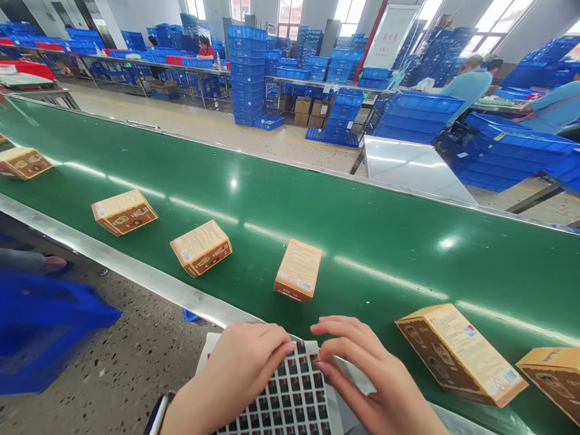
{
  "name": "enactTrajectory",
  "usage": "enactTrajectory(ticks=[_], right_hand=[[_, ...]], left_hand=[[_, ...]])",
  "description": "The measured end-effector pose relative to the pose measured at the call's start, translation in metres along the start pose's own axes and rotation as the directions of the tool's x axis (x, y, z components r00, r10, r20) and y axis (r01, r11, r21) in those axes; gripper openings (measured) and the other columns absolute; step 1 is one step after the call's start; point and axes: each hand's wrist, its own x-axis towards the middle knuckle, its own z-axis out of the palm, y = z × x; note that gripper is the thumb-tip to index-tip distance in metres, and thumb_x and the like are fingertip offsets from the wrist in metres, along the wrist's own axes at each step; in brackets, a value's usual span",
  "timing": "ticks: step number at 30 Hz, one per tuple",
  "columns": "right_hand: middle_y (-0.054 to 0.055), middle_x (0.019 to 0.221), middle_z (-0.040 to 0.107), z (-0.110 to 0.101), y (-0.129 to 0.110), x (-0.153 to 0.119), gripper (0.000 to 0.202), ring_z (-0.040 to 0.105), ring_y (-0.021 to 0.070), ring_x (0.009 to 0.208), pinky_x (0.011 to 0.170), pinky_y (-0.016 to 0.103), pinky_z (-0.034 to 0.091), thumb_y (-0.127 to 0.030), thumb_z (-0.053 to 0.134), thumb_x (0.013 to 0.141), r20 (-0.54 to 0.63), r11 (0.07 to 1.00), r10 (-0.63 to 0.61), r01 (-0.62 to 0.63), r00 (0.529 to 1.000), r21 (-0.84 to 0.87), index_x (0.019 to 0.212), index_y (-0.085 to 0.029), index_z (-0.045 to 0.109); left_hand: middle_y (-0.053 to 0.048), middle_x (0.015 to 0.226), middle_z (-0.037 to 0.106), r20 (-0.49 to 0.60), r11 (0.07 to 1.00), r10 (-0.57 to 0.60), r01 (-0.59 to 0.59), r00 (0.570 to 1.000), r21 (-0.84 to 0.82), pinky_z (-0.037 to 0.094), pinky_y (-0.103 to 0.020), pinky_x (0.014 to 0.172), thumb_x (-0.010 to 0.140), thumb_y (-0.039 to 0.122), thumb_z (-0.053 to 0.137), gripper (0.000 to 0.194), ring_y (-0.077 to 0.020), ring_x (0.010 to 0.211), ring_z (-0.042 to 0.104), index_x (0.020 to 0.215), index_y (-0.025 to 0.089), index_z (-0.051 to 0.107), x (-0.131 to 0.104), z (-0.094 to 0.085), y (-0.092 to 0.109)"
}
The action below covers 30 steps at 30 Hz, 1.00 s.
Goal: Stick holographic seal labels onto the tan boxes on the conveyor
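Observation:
Below the conveyor's near edge is a white grid tray with many square cells, dark and reddish bits showing inside them. My left hand lies over the tray's upper left part, its fingers bent and pressed together with the tips at the top cells. Whatever those fingers pinch, if anything, is hidden. At the tray's upper right corner, my right hand has its fingers spread and curved, the fingertips close to the grid's edge. I see nothing held in it. Both wrists partly cover the tray's sides.
A green conveyor belt crosses in front of me, carrying several brown-and-cream boxes, including one box just beyond my hands. Blue crates stand stacked behind it. A blurred blue bin is at lower left. Co-workers sit at far tables.

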Motion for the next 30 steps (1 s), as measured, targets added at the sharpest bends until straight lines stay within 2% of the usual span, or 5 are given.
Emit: enactTrajectory(ticks=[7,11,17,24,30], right_hand=[[0.014,0.139,0.058,0.024,0.060,0.047,0.057,0.053,0.0274,0.131,0.104,0.048,0.048,-0.051,0.060,0.090,-0.315,0.823,0.506,-0.340,0.803,0.455,0.139,-0.026,0.045],[0.013,0.133,0.058,0.035,0.076,0.064,0.076,0.057,0.0250,0.125,0.110,0.049,0.042,-0.049,0.062,0.088,-0.143,0.777,0.472,-0.334,0.870,0.533,0.151,-0.024,0.029],[0.011,0.132,0.062,0.033,0.059,0.053,0.068,0.060,0.0237,0.123,0.109,0.045,0.045,-0.046,0.068,0.085,-0.009,0.735,0.387,-0.303,0.922,0.607,0.145,-0.026,0.043],[0.013,0.118,0.072,0.042,0.026,0.037,0.042,0.071,0.0272,0.095,0.073,0.034,0.060,-0.057,0.075,0.075,-0.259,0.487,0.811,-0.359,0.525,0.796,0.089,-0.018,0.071],[0.013,0.126,0.069,0.042,0.009,0.028,0.040,0.071,0.0266,0.091,0.060,0.029,0.058,-0.055,0.078,0.070,-0.281,0.464,0.850,-0.383,0.445,0.798,0.082,-0.018,0.070]], left_hand=[[-0.003,0.093,0.076,0.038,0.984,0.130,-0.124,0.991,-0.129,0.055,-0.029,0.077,0.099,0.016,0.053,0.020,-0.0193,0.091,0.066,0.082,0.020,0.062,-0.003,-0.001,-0.001],[-0.007,0.138,0.063,0.041,0.980,0.192,-0.189,0.980,-0.066,0.044,-0.049,0.112,0.096,0.016,0.057,0.016,-0.0278,0.142,0.042,0.083,0.020,0.064,-0.007,0.006,-0.002],[-0.005,0.147,0.055,0.056,0.981,0.192,-0.191,0.980,-0.033,0.037,-0.053,0.119,0.095,0.014,0.059,0.015,-0.0275,0.147,0.035,0.082,0.020,0.064,-0.008,0.014,-0.008],[-0.003,0.150,0.053,0.118,0.977,0.211,-0.210,0.970,-0.020,0.049,-0.046,0.112,0.093,0.011,0.063,0.015,-0.0286,0.143,0.042,0.080,0.018,0.066,0.003,0.016,0.006],[-0.003,0.154,0.048,0.180,0.964,0.257,-0.264,0.950,0.017,0.047,-0.048,0.113,0.096,0.017,0.062,0.014,-0.0297,0.143,0.043,0.083,0.017,0.069,0.010,0.020,0.014]])
